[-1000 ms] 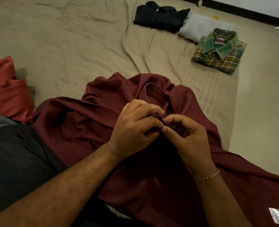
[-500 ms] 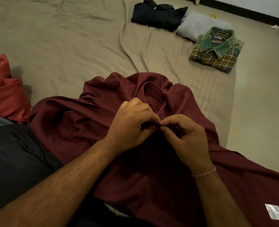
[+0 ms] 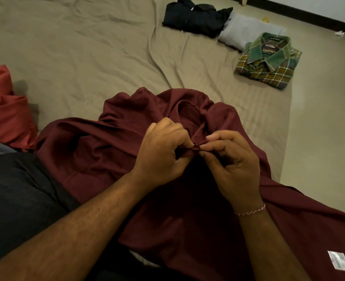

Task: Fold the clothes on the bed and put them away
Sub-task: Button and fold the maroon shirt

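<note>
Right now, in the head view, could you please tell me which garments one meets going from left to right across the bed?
Red garment → maroon shirt, pinched by left hand and right hand → black folded garment → grey folded garment → green plaid shirt.

Dim, warm indoor light; we see no glare. Soft shadow pools beneath the hands on the maroon shirt [image 3: 98, 155] (its folds go nearly black). Wide-angle bending at the edges; focus mostly sharp, slightly grainy.
</note>
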The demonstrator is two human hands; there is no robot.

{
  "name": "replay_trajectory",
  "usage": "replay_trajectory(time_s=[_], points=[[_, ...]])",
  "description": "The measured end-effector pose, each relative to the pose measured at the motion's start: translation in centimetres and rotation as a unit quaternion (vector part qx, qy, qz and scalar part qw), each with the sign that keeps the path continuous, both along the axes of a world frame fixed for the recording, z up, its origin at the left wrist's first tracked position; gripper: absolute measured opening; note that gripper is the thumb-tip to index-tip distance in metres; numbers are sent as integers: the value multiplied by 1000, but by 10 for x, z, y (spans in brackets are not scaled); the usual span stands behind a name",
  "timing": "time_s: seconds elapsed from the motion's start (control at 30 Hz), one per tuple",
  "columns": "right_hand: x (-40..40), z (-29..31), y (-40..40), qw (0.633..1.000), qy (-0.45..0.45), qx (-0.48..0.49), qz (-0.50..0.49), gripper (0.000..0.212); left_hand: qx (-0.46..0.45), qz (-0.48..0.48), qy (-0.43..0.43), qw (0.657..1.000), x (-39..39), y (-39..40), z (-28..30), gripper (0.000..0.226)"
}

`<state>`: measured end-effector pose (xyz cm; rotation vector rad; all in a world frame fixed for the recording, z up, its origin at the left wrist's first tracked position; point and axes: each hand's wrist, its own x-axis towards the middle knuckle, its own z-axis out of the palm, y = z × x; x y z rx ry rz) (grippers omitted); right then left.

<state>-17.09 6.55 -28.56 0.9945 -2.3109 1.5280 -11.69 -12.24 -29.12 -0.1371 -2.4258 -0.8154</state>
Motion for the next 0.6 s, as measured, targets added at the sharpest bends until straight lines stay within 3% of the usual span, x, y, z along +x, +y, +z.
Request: replay_trajectory(time_s=[0.2, 0.47, 0.6], points=[[0, 1, 1, 1000, 1, 4, 0, 9, -7, 11, 20, 1000, 0, 2, 2, 17], [0, 0, -3, 999, 37, 28, 11, 8, 44, -16, -18, 999, -1, 0, 0, 23], [-2, -3, 0, 997, 32, 41, 54, 7, 18, -38, -14, 999, 0, -1, 1, 21]])
